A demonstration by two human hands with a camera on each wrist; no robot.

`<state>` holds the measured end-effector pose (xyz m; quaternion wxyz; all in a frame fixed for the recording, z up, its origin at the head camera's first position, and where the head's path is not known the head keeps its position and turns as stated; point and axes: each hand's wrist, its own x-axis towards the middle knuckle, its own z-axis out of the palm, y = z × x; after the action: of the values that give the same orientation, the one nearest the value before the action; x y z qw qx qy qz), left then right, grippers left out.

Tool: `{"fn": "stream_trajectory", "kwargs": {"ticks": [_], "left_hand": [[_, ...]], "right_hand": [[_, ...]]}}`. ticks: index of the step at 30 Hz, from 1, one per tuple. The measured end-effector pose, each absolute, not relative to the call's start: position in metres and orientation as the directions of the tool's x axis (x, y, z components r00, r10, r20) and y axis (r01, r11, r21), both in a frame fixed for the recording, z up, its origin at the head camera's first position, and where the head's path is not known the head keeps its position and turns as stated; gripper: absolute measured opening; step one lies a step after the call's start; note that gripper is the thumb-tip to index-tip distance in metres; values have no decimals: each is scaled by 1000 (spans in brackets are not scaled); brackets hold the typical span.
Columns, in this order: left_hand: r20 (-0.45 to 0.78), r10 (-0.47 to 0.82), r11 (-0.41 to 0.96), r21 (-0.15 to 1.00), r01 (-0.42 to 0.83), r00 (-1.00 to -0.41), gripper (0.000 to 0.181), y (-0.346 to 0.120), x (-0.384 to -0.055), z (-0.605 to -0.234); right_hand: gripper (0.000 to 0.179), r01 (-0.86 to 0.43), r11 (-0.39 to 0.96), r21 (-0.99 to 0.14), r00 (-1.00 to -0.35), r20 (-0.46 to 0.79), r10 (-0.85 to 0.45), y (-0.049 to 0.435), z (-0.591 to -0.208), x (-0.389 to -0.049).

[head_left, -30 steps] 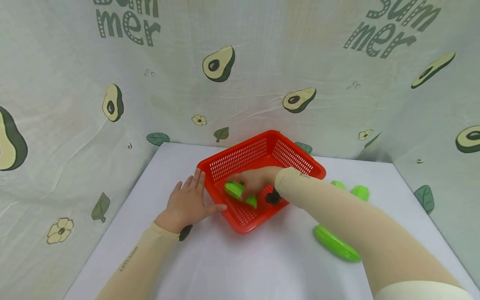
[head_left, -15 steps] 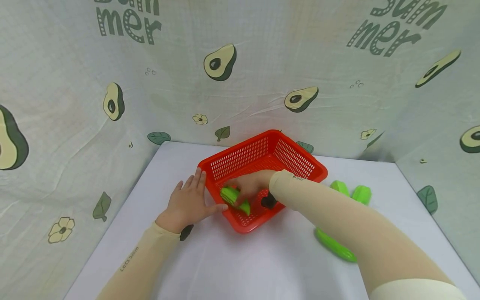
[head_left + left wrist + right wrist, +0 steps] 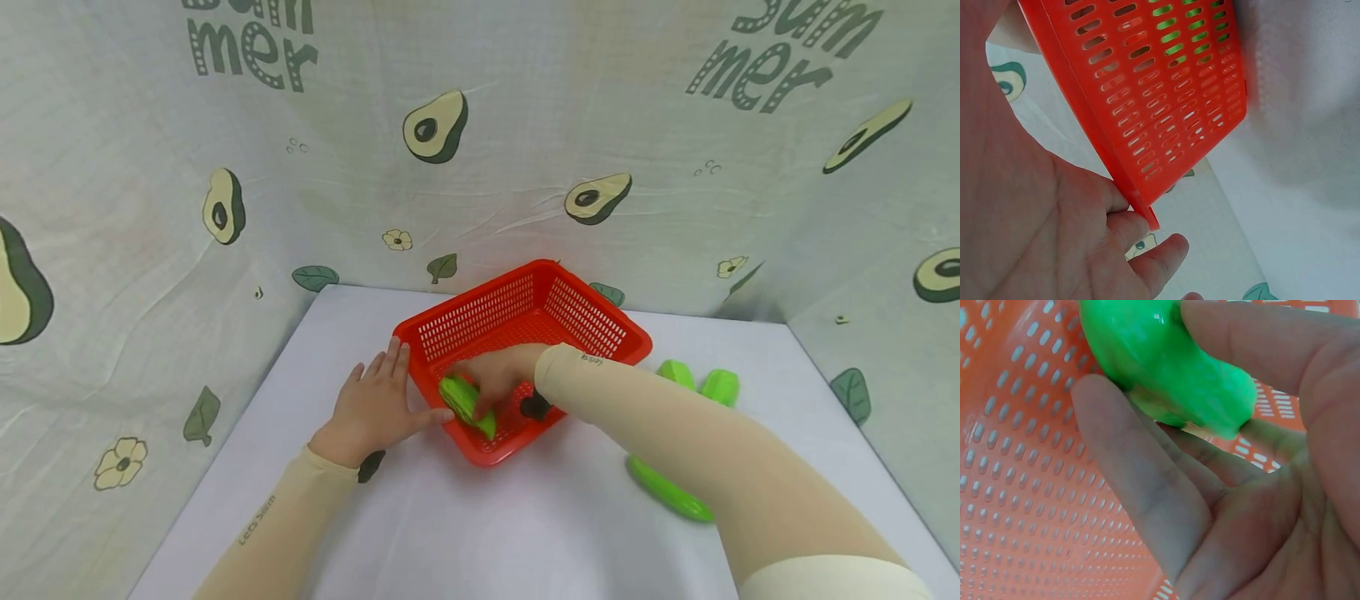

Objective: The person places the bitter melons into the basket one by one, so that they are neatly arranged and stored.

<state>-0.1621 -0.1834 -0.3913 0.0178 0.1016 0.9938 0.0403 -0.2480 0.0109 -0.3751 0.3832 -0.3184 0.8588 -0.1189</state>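
Note:
A red perforated basket (image 3: 480, 312) stands on the white table. My left hand (image 3: 375, 414) rests against its left corner in the head view, fingers straight and thumb spread along the rim. The left wrist view shows those fingertips (image 3: 1124, 226) right at the rim of the basket (image 3: 1166, 125). Inside the basket my right hand (image 3: 497, 373) holds a ridged green bitter melon (image 3: 463, 398) low near the left wall. Up close, the thumb lies on one side of the bitter melon (image 3: 1160, 362) and the fingers (image 3: 1141, 469) on the other.
A long green cucumber-like vegetable (image 3: 670, 493) lies on the table, partly hidden under the right forearm. Two pale green vegetables (image 3: 721, 387) lie behind that forearm, right of the basket. A cloth (image 3: 510, 150) printed with avocados hangs at the back and sides.
The right hand has moved the bitter melon left and toward the front, down to the basket's left wall. The left hand has stayed at the rim.

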Motion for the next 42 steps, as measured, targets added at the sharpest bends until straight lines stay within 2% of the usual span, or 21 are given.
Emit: {"fn": "stream_trajectory", "kwargs": {"ticks": [7, 16, 34, 39, 42], "left_hand": [[-34, 204, 977, 73, 201, -978, 124, -184, -161, -391], [-34, 206, 977, 62, 204, -978, 125, -184, -161, -390], [-35, 211, 976, 67, 209, -977, 123, -180, -161, -388], [-42, 210, 975, 78, 206, -977, 124, -180, -160, -388], [-44, 204, 977, 75, 200, -978, 125, -181, -159, -388]], "right_hand": [[87, -458, 796, -396, -540, -587, -603, 8, -374, -245], [84, -496, 776, -390, -537, -564, -627, 9, -373, -245], [85, -485, 776, -403, -553, -546, -629, 18, -372, -243], [83, -497, 769, -401, -578, -508, -639, 34, -356, -245], [80, -489, 741, -459, -599, -441, -668, 56, -335, -246]]}}
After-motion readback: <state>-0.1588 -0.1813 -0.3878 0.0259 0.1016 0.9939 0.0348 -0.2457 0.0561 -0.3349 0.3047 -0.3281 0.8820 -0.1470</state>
